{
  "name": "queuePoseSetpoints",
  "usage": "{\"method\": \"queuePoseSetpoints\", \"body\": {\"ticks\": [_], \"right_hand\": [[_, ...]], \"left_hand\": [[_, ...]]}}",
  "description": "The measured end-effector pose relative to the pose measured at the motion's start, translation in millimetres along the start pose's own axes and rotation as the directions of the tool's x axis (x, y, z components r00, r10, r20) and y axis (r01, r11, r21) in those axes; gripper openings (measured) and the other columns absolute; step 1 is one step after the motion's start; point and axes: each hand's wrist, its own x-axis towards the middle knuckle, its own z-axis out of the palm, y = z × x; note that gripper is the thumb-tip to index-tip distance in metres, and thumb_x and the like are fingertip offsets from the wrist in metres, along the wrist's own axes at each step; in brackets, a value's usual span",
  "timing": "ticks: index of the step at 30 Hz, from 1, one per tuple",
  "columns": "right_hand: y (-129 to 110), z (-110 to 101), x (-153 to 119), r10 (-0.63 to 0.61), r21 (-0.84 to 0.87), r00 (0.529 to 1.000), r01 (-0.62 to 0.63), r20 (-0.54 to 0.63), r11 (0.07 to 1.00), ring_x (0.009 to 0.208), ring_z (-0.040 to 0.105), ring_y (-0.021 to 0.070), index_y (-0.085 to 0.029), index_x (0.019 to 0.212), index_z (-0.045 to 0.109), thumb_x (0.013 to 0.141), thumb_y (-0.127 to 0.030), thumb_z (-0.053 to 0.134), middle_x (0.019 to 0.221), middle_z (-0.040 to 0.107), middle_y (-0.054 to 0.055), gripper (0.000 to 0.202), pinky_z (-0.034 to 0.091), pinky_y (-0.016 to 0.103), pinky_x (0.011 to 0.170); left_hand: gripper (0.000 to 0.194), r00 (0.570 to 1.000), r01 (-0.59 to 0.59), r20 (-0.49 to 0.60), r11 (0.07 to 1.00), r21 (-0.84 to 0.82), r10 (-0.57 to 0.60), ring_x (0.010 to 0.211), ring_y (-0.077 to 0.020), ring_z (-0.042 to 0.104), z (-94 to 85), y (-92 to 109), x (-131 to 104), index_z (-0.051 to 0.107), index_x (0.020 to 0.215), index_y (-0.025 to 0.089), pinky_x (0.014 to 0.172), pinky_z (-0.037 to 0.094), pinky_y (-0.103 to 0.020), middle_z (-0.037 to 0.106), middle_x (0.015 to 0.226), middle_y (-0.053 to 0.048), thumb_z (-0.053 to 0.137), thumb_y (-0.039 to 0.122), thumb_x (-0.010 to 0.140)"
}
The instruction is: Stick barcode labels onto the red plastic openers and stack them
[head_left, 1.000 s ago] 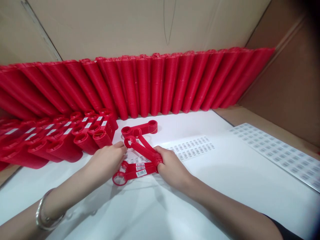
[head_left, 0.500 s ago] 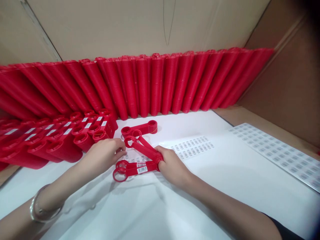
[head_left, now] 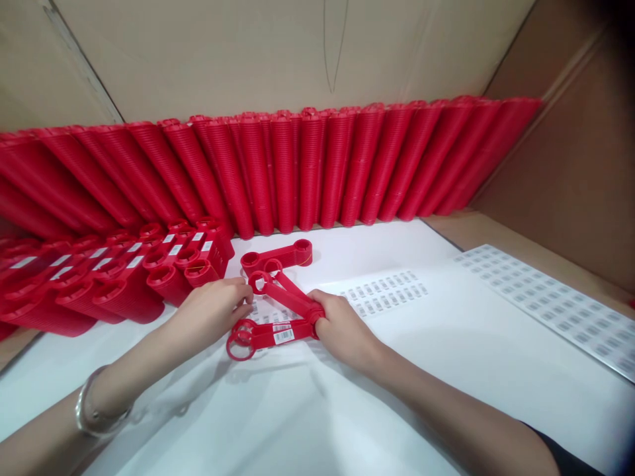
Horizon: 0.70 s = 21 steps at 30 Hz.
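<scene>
My right hand (head_left: 344,327) is closed around the joined end of several red plastic pieces with ring ends (head_left: 292,301), which fan out to the left. White barcode labels (head_left: 284,336) show on the lower ones. My left hand (head_left: 218,304) has its fingers curled in a pinch at the left edge of a barcode label sheet (head_left: 387,293), beside the rings. What its fingertips hold, if anything, is too small to make out. The sheet lies flat and is partly hidden under the red pieces. Just behind them rests a red stack with ring ends (head_left: 276,256).
Tall stacks of red pieces (head_left: 310,172) stand along the cardboard wall (head_left: 223,59) at the back. Labelled red stacks (head_left: 133,261) crowd the left side. More barcode sheets (head_left: 550,304) lie at the right on the white table surface (head_left: 397,377).
My left hand and forearm have shifted slightly to the right. The red pieces in my right hand have moved very slightly right; my grip on them is the same.
</scene>
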Motion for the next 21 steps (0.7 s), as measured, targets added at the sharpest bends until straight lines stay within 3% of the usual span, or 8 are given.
{"method": "queuePoseSetpoints", "body": {"ticks": [5,11,17,19,21], "right_hand": [[1,0,-1,0.002,-0.009,1.0,-0.002,0.0,1.0,0.059,0.05,0.0149,-0.019,0.07,0.05,0.058,-0.002,0.036,0.065,0.056,0.001,0.024,0.035,0.024,0.052],[0,0,-1,0.01,-0.004,1.0,-0.01,-0.002,1.0,0.061,0.052,0.016,-0.019,0.071,0.052,0.059,-0.003,0.037,0.066,0.058,0.002,0.025,0.036,0.025,0.053],[1,-2,1,0.013,-0.028,1.0,-0.014,-0.022,1.0,0.063,0.053,0.0168,-0.019,0.07,0.052,0.059,-0.004,0.037,0.069,0.059,0.003,0.024,0.037,0.027,0.056],[2,-3,2,0.009,-0.022,1.0,-0.009,-0.021,1.0,0.065,0.054,0.0171,-0.018,0.071,0.052,0.059,-0.004,0.037,0.071,0.06,0.004,0.025,0.037,0.027,0.057],[2,-3,2,0.01,-0.017,1.0,-0.01,-0.021,1.0,0.065,0.054,0.0172,-0.018,0.071,0.053,0.059,-0.004,0.037,0.07,0.06,0.004,0.024,0.037,0.027,0.057]], "left_hand": [[0.021,1.0,0.008,-0.012,0.999,0.031,-0.007,0.075,-0.0207,0.059,4.2,-1,1,0.06,0.086,0.022,0.058,0.039,-0.027,0.063,0.086,-0.004,0.042,0.032,0.083],[0.02,1.0,-0.007,-0.029,1.0,0.02,0.007,0.071,-0.0188,0.058,2.5,1,0,0.058,0.073,0.021,0.054,0.036,-0.026,0.062,0.08,-0.003,0.042,0.028,0.082],[0.027,0.979,-0.203,-0.002,0.976,0.084,0.204,0.069,-0.0163,0.055,-11.7,7,-5,0.057,0.071,0.019,0.055,0.036,-0.025,0.058,0.079,-0.003,0.036,0.024,0.086],[0.027,0.966,-0.259,0.01,0.965,0.03,0.259,0.066,-0.0143,0.053,-18.5,4,-6,0.057,0.071,0.018,0.056,0.036,-0.024,0.057,0.078,-0.003,0.038,0.026,0.087],[0.024,0.964,-0.264,-0.028,0.956,-0.125,0.263,0.068,-0.0131,0.053,-24.2,0,-5,0.058,0.075,0.019,0.059,0.038,-0.023,0.058,0.079,-0.001,0.041,0.031,0.087]]}}
